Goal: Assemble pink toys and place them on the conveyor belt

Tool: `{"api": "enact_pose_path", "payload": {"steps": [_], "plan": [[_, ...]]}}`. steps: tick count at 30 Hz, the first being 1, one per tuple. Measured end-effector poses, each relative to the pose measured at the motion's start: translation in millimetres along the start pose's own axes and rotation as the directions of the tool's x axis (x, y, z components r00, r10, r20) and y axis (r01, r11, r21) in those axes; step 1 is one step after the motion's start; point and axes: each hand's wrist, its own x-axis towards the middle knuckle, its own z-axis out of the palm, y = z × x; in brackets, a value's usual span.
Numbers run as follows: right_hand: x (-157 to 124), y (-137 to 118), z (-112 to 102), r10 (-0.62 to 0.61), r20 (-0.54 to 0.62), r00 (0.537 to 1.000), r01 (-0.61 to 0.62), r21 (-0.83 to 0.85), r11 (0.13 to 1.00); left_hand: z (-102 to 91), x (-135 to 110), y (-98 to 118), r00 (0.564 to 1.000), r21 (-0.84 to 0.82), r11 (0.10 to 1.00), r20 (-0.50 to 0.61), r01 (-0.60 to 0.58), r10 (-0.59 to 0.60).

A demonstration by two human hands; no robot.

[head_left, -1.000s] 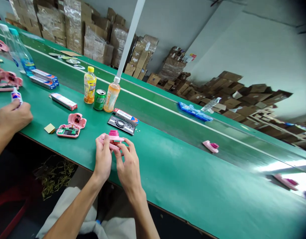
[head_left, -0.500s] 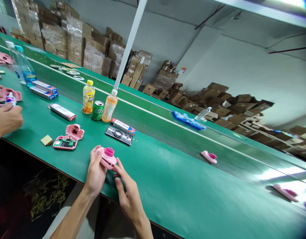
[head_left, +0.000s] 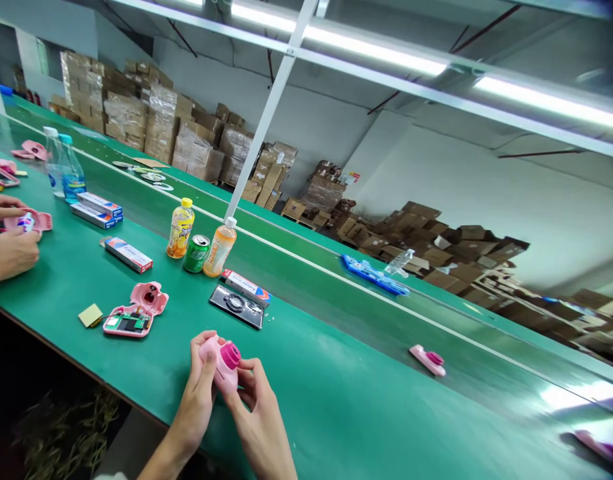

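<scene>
Between my two hands is a pink toy camera [head_left: 219, 363] with a darker pink lens barrel, held above the near edge of the green table [head_left: 336, 400]. My left hand [head_left: 199, 393] grips its left side, thumb on the front. My right hand [head_left: 256, 407] closes on its lower right side, fingers bent behind it. To the left lies an opened pink camera shell [head_left: 149, 300] with a green circuit board [head_left: 129, 322] showing, wired to a small yellowish square [head_left: 90, 315]. Beyond my hands lies a dark phone [head_left: 236, 305] with a ring on its back.
A juice bottle [head_left: 180, 230], a green can [head_left: 197, 254] and an orange bottle [head_left: 220, 248] stand beyond. Long boxes [head_left: 129, 255] lie to the left. A co-worker's hands [head_left: 11, 243] hold pink parts. On the belt are a pink camera [head_left: 427, 360] and a blue tray [head_left: 374, 275].
My right hand has closed from loose, spread fingers onto the pink camera. The camera has tipped so its lens points more to the right. The view has tilted upward.
</scene>
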Motion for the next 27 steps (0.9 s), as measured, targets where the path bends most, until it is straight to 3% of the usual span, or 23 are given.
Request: {"api": "enact_pose_path", "payload": {"steps": [5,8,11,13,15,17,19,21,23,24,25,27], "plan": [[1.4,27.7,2.8,-0.008,0.038,0.999,0.009,-0.007,1.000,-4.5,1.8,-5.5,0.998,0.034,0.999,-0.061,-0.016,0.018],[0.4,43.4,14.9,-0.076,-0.066,0.995,0.074,-0.029,0.997,-0.1,5.7,-11.1,0.991,-0.015,1.000,-0.135,-0.021,0.019],[-1.1,50.9,23.0,-0.113,-0.105,0.988,0.110,-0.034,0.993,3.8,5.9,-15.9,0.992,-0.033,0.999,-0.117,0.038,-0.042],[-0.3,54.0,15.4,-0.128,-0.067,0.990,0.123,-0.066,0.990,-3.1,1.8,-14.7,0.995,0.060,0.998,-0.098,0.009,-0.004],[6.8,56.4,-9.7,-0.147,-0.070,0.987,0.134,-0.160,0.978,-23.6,-4.0,-4.7,0.984,0.230,0.965,-0.093,-0.128,0.152],[26.1,57.3,-53.0,-0.208,-0.121,0.971,0.159,-0.323,0.933,-57.5,-8.5,17.1,0.933,0.466,0.836,-0.057,-0.291,0.356],[60.2,56.8,-107.6,-0.286,-0.182,0.941,0.148,-0.537,0.830,-97.5,-7.7,48.1,0.878,0.743,0.583,0.014,-0.330,0.479],[104.6,56.8,-161.5,-0.310,-0.239,0.920,0.029,-0.747,0.664,-134.1,1.8,81.1,0.705,0.919,0.297,-0.031,-0.258,0.709],[149.3,59.4,-203.8,-0.308,-0.314,0.898,-0.062,-0.783,0.619,-161.4,20.4,108.8,0.590,0.980,0.061,0.065,-0.191,0.804],[168.6,62.0,-218.8,-0.306,-0.341,0.889,-0.096,-0.791,0.604,-171.6,31.7,119.4,0.588,0.988,-0.022,0.109,-0.154,0.801],[184.7,65.7,-229.8,-0.308,-0.363,0.879,-0.117,-0.792,0.600,-180.2,43.2,128.0,0.627,0.991,-0.082,0.133,-0.110,0.768],[205.4,75.6,-241.2,-0.334,-0.390,0.858,-0.138,-0.801,0.582,-193.4,62.8,139.6,0.750,0.989,-0.150,0.114,-0.020,0.652]]}}
